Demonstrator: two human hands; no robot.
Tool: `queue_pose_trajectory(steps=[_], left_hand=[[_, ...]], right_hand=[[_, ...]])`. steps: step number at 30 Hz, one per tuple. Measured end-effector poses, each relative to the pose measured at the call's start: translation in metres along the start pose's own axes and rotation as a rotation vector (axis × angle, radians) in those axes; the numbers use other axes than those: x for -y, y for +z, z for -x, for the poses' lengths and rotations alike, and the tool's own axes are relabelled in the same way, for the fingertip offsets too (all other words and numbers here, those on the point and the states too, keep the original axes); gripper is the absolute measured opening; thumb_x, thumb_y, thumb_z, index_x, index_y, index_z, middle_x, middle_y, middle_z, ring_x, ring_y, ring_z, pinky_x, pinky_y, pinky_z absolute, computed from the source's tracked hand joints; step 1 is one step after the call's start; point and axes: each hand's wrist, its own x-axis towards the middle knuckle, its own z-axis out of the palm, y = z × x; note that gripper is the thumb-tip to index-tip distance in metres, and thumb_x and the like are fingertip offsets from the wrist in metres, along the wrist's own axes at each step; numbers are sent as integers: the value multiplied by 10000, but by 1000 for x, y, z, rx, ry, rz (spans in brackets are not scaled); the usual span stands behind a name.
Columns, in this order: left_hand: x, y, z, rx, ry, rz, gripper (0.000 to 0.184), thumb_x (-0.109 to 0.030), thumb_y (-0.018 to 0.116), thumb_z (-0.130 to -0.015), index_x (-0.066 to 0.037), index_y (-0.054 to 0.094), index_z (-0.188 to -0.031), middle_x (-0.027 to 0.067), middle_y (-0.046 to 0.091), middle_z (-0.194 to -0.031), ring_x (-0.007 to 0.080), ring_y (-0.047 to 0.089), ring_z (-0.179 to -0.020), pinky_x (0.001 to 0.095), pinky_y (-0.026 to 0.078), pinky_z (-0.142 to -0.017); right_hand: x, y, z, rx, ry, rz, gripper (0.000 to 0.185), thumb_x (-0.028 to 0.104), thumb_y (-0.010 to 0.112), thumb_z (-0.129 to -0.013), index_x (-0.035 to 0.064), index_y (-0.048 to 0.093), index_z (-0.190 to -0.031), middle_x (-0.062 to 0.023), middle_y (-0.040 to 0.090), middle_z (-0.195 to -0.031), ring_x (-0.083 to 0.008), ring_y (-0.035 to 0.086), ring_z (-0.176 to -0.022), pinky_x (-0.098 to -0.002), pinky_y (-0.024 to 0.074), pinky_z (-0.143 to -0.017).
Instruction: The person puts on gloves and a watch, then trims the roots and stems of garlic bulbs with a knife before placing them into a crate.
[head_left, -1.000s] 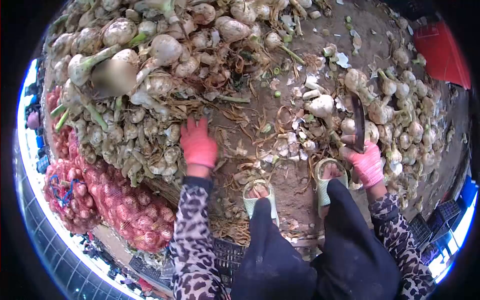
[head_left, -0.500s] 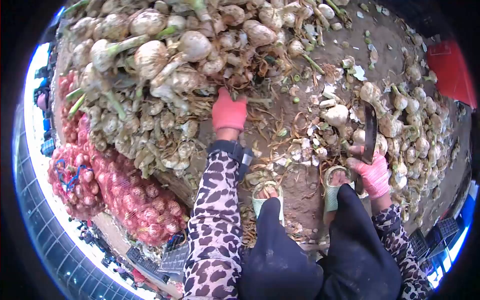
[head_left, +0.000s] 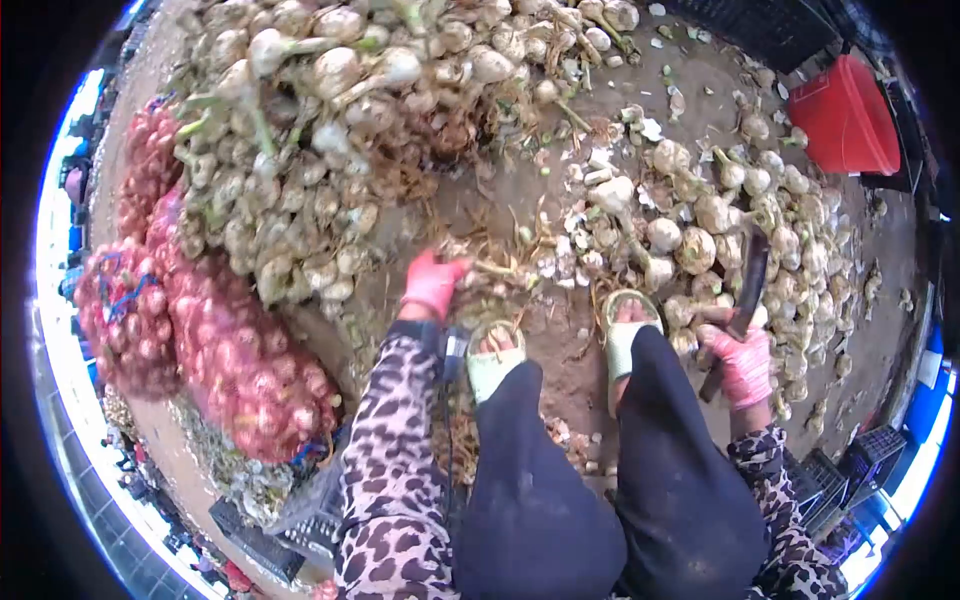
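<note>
My left hand (head_left: 435, 283), in a pink glove, is closed around a garlic (head_left: 490, 267); its dry stalk sticks out to the right, and the rest is blurred and partly hidden by the fingers. It is low over the dirt, in front of my left foot. My right hand (head_left: 742, 365), gloved in pink too, grips a curved knife (head_left: 754, 275) with its dark blade pointing up and away from me. Beside that hand lies a heap of trimmed garlic bulbs (head_left: 800, 250). A large pile of garlic with stalks (head_left: 300, 130) fills the upper left.
Red mesh sacks of garlic (head_left: 245, 370) lie at the left. A red bucket (head_left: 845, 118) stands at the upper right near a dark crate (head_left: 760, 25). More crates (head_left: 870, 460) are at the lower right. Scraps and skins (head_left: 575, 235) litter the ground between pile and heap.
My left hand has drawn back from the large pile toward my feet, bringing the garlic along. My right hand still holds the knife. The view has shifted, showing more of the bucket.
</note>
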Motion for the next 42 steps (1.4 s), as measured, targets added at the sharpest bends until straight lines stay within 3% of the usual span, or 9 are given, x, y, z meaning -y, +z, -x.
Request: queue_pose_trajectory(steps=[4,10,14,18,21,26,30,33,42], left_hand=[[-16,-91,123,99,210,108,497,71,624,-712,-17,490,-1182,59,591,-944,177,594,-824,291,502,-710],[-44,-223,362,-515,496,-549,589,49,634,-651,-13,487,-1219,105,598,-1040,148,579,-939,264,473,-804],[5,-263,450,-564,73,-1094,717,-149,718,-627,-77,440,-1284,175,594,-1107,259,587,-1010,330,459,-861],[60,-250,479,-733,248,-1066,705,-312,726,-667,-76,453,-1273,220,583,-1110,321,575,-1028,344,450,-865],[107,-226,466,-561,265,-966,522,-355,684,-719,-37,515,-1097,216,613,-937,337,612,-876,390,472,-741],[182,-174,457,-244,15,-1122,689,-562,640,-673,-24,522,-1087,243,606,-1016,376,582,-974,409,455,-835],[244,-167,467,48,-25,-1072,624,-458,663,-662,-43,516,-1104,215,588,-1078,357,561,-1018,398,437,-872],[272,-178,472,27,234,-1344,624,-373,664,-632,-68,488,-1147,157,561,-1091,311,521,-1072,422,417,-872],[269,-295,497,-481,-24,-1283,661,-345,685,-662,-69,428,-1205,123,485,-1157,302,460,-1103,439,384,-898]], right_hand=[[-21,-49,23,-87,-96,17,269,118,667,-750,14,632,-995,-6,572,-678,-74,472,-486,-216,377,-457],[-56,-101,36,-143,-310,-23,301,111,652,-773,17,603,-1055,-5,587,-757,-62,481,-536,-182,362,-466],[-45,-109,78,-57,-324,-124,282,104,659,-777,32,610,-1045,5,602,-766,-46,434,-511,-166,322,-470],[-52,-132,111,-102,-449,-103,279,155,669,-774,47,630,-1028,7,607,-749,-32,421,-504,-178,331,-455],[-52,-146,142,-142,-513,-201,256,131,677,-768,52,620,-1004,-6,602,-727,-59,483,-492,-201,397,-429],[-46,-158,174,-155,-587,-250,301,97,690,-729,-13,614,-999,-60,632,-776,-118,519,-451,-228,420,-440],[-56,-162,181,-191,-618,-262,279,78,687,-736,9,617,-997,-34,615,-749,-97,500,-472,-211,390,-438],[-57,-156,192,-136,-548,-276,281,74,689,-738,25,613,-1005,-5,594,-723,-81,502,-503,-217,385,-444],[-64,-149,153,-112,-541,-160,285,132,690,-761,70,603,-1026,26,556,-695,-59,396,-464,-218,292,-413]])
